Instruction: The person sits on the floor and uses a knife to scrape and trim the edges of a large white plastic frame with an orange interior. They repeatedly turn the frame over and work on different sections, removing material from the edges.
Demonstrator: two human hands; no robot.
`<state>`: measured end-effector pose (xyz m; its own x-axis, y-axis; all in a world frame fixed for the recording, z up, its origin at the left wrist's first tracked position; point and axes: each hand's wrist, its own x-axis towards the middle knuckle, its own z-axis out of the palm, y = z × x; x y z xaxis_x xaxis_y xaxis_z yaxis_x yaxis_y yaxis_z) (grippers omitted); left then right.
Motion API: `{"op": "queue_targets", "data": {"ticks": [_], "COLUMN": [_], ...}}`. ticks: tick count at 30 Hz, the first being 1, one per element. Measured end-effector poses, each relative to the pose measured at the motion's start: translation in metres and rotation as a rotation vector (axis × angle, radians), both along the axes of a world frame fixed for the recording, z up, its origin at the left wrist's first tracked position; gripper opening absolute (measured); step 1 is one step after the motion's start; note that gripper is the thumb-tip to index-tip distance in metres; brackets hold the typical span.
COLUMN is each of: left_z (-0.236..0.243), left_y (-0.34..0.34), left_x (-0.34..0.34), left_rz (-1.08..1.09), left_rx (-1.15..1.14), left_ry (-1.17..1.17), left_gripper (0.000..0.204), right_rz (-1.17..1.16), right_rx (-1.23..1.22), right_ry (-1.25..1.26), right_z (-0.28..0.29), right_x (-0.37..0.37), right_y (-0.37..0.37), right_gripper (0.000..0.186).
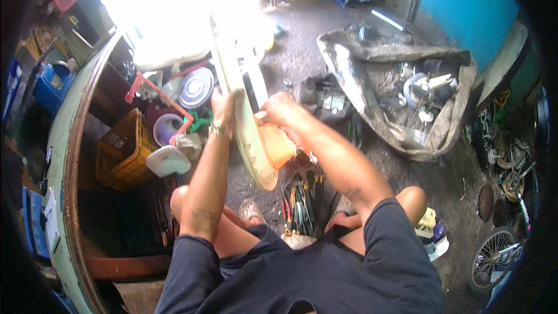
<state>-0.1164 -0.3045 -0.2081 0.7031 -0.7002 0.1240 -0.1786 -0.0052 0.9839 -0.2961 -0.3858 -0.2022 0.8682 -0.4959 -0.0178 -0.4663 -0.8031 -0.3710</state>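
A long pale cream-green panel with an orange part (275, 145) at its lower end stands slanted in front of me, its top lost in glare. My left hand (222, 110) grips the panel's left side, a metal watch on its wrist. My right hand (280, 114) is closed on the panel's right side by the orange part, with a small white scrap hanging just below it. Several pliers and other hand tools (299, 203) lie on the ground between my feet.
At left are red tubing (168, 104), lidded containers (196, 88), a yellow crate (127, 156) and a green-edged bench (72, 163). At right a grimy sheet (366, 104) holds assorted parts, beside bicycle wheels (492, 259). A blue wall (465, 0) stands behind.
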Motion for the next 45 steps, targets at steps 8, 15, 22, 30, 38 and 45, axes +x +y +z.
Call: {"op": "queue_targets", "data": {"ticks": [8,15,22,30,38,45], "left_z": [-0.057,-0.059,-0.057,-0.072,-0.04,-0.064], "left_y": [-0.012,-0.041,-0.048,-0.084,-0.1,-0.048], "left_x": [-0.064,-0.047,-0.007,0.02,-0.056,-0.031], "left_rz": [0.355,0.343,0.377,0.301,0.201,0.102], "left_rx": [0.484,0.492,0.544,0.676,0.709,0.586], "left_ry": [-0.057,-0.119,-0.063,-0.185,-0.271,-0.321], "left_gripper": [0.051,0.044,0.047,0.051,0.056,0.046], "right_rz": [-0.142,-0.221,-0.073,-0.224,-0.396,-0.389], "right_rx": [-0.158,-0.161,-0.172,0.018,0.108,-0.164], "right_ry": [0.006,-0.239,-0.312,-0.384,-0.379,-0.295], "right_z": [-0.069,-0.072,-0.071,-0.097,-0.124,-0.076], "right_x": [0.016,-0.005,-0.022,-0.059,-0.113,-0.085], "right_y": [0.013,0.043,0.09,0.122,0.112,0.099], "right_gripper": [0.03,0.02,0.011,0.014,0.039,0.071]}}
